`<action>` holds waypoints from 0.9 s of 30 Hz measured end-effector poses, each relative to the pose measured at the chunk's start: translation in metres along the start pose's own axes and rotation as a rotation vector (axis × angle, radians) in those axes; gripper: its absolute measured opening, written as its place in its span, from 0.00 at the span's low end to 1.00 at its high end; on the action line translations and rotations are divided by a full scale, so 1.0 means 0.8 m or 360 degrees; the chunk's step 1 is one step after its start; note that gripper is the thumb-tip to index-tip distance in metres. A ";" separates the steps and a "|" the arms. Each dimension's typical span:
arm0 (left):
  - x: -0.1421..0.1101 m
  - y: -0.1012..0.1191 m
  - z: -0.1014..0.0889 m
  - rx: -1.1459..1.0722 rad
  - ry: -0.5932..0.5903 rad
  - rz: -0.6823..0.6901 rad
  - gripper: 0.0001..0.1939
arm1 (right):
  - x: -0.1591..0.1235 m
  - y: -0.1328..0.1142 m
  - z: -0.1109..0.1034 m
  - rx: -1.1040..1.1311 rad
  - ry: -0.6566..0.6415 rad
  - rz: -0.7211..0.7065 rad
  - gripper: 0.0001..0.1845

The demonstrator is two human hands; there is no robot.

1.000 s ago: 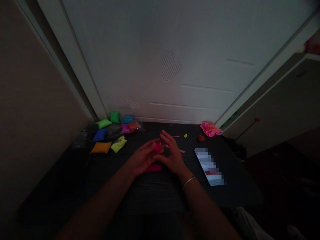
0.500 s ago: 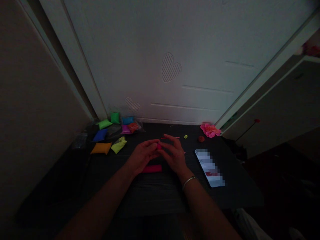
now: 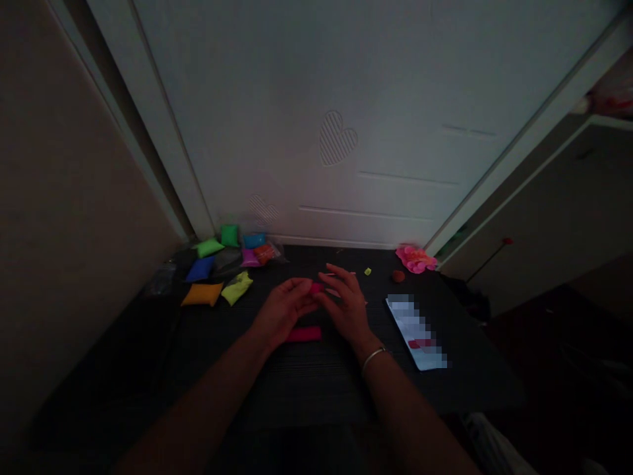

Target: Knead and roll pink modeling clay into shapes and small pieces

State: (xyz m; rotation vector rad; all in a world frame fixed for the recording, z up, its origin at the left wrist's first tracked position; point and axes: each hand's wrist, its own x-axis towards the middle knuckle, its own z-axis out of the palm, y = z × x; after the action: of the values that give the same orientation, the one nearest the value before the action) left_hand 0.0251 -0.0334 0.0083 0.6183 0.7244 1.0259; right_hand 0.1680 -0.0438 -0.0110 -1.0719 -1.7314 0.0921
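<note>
A small pink lump of modelling clay (image 3: 316, 288) sits between my two hands, just above the table. My left hand (image 3: 283, 309) pinches it from the left between thumb and fingers. From the other side my right hand (image 3: 347, 307) holds its thumb and fingertips against the lump, its other fingers raised and curved. Close in front of the left wrist lies a thick pink roll (image 3: 304, 334), partly covered by that hand. A thin pink stick (image 3: 351, 273) lies behind the right fingers, mostly hidden.
Soft coloured packets, such as the orange packet (image 3: 202, 294) and yellow packet (image 3: 237, 287), lie at the left. To the right are a lit phone (image 3: 415, 333), a reddish-brown ball (image 3: 398, 276), a yellow-green bit (image 3: 367, 271) and a pink flower (image 3: 417, 258). A white panel (image 3: 395, 132) rises behind.
The right fingertips have shifted slightly on the pink clay, and more of the lump shows. My left hand has hardly moved. The whole view has tilted a little.
</note>
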 end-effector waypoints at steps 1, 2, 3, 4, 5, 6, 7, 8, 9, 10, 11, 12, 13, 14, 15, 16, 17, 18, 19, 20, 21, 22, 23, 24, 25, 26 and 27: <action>0.000 0.001 -0.001 -0.0009 -0.0002 -0.0009 0.07 | 0.000 0.000 0.000 0.0013 0.0017 0.0014 0.15; 0.001 0.002 -0.002 -0.0025 -0.0005 -0.0015 0.06 | -0.001 0.000 -0.001 0.0014 0.0037 0.0022 0.14; 0.001 0.003 -0.003 -0.0044 -0.0016 -0.0022 0.06 | -0.001 0.000 -0.001 0.0004 0.0061 0.0020 0.13; 0.001 0.003 -0.004 -0.0062 -0.0036 -0.0032 0.06 | -0.001 0.000 -0.002 -0.0015 0.0083 0.0007 0.11; 0.002 0.003 -0.004 -0.0071 -0.0060 -0.0046 0.06 | -0.001 0.000 -0.003 -0.0038 0.0096 -0.0012 0.10; 0.002 0.003 -0.005 -0.0070 -0.0085 -0.0064 0.06 | -0.002 -0.001 -0.004 -0.0058 0.0097 -0.0030 0.10; 0.002 0.003 -0.005 -0.0059 -0.0105 -0.0084 0.07 | -0.002 -0.001 -0.004 -0.0071 0.0092 -0.0046 0.09; 0.002 0.003 -0.005 -0.0044 -0.0121 -0.0101 0.09 | -0.002 -0.001 -0.005 -0.0079 0.0080 -0.0054 0.10; 0.002 0.004 -0.005 -0.0027 -0.0126 -0.0111 0.10 | -0.002 -0.001 -0.005 -0.0082 0.0066 -0.0059 0.10; 0.002 0.004 -0.005 -0.0016 -0.0121 -0.0110 0.11 | -0.002 -0.002 -0.005 -0.0082 0.0054 -0.0060 0.10; 0.001 0.004 -0.004 -0.0014 -0.0111 -0.0101 0.12 | -0.002 -0.002 -0.004 -0.0078 0.0047 -0.0059 0.10; 0.001 0.003 -0.003 -0.0020 -0.0096 -0.0084 0.11 | -0.002 -0.003 -0.004 -0.0070 0.0033 -0.0056 0.11; 0.001 0.003 -0.002 -0.0033 -0.0079 -0.0062 0.10 | -0.002 -0.003 -0.003 -0.0058 0.0019 -0.0052 0.12; 0.001 0.002 -0.001 -0.0051 -0.0064 -0.0041 0.08 | -0.002 -0.004 -0.002 -0.0040 0.0004 -0.0049 0.13; 0.000 0.002 0.000 -0.0073 -0.0055 -0.0026 0.07 | -0.002 -0.004 -0.001 -0.0021 -0.0007 -0.0048 0.13; 0.000 0.001 0.000 -0.0097 -0.0047 -0.0014 0.06 | -0.002 -0.005 0.000 -0.0005 -0.0012 -0.0042 0.13; 0.001 -0.001 0.001 -0.0121 -0.0042 -0.0005 0.06 | -0.002 -0.005 0.001 0.0007 -0.0009 -0.0035 0.13; 0.001 -0.002 0.001 -0.0146 -0.0039 0.0004 0.06 | -0.002 -0.005 0.002 0.0015 -0.0002 -0.0020 0.14; 0.001 -0.003 0.001 -0.0170 -0.0041 0.0012 0.06 | -0.002 -0.004 0.003 0.0019 0.0000 -0.0008 0.16; 0.002 -0.005 0.001 -0.0192 -0.0043 0.0018 0.06 | -0.003 -0.004 0.003 0.0019 -0.0009 -0.0002 0.18; 0.002 -0.006 0.001 -0.0213 -0.0041 0.0023 0.06 | -0.003 -0.003 0.004 0.0013 -0.0021 -0.0006 0.20; 0.003 -0.008 0.000 -0.0230 -0.0039 0.0022 0.06 | -0.003 -0.003 0.004 0.0001 -0.0034 -0.0018 0.21; 0.003 -0.009 0.000 -0.0244 -0.0037 0.0014 0.06 | -0.003 -0.002 0.005 -0.0018 -0.0045 -0.0034 0.21; 0.003 -0.011 0.001 -0.0259 -0.0036 0.0001 0.05 | -0.003 -0.002 0.005 -0.0045 -0.0049 -0.0047 0.21; 0.003 -0.012 0.001 -0.0268 -0.0045 -0.0014 0.05 | -0.003 -0.002 0.006 -0.0072 -0.0048 -0.0056 0.21; 0.002 -0.012 0.002 -0.0273 -0.0063 -0.0030 0.05 | -0.003 -0.002 0.006 -0.0095 -0.0045 -0.0058 0.22; 0.002 -0.012 0.003 -0.0271 -0.0089 -0.0047 0.05 | -0.003 -0.002 0.006 -0.0112 -0.0044 -0.0060 0.23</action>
State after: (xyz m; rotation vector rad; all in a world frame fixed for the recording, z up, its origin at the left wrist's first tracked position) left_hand 0.0325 -0.0363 0.0019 0.4852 0.5888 1.0273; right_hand 0.1632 -0.0444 -0.0142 -1.0935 -1.7903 0.0225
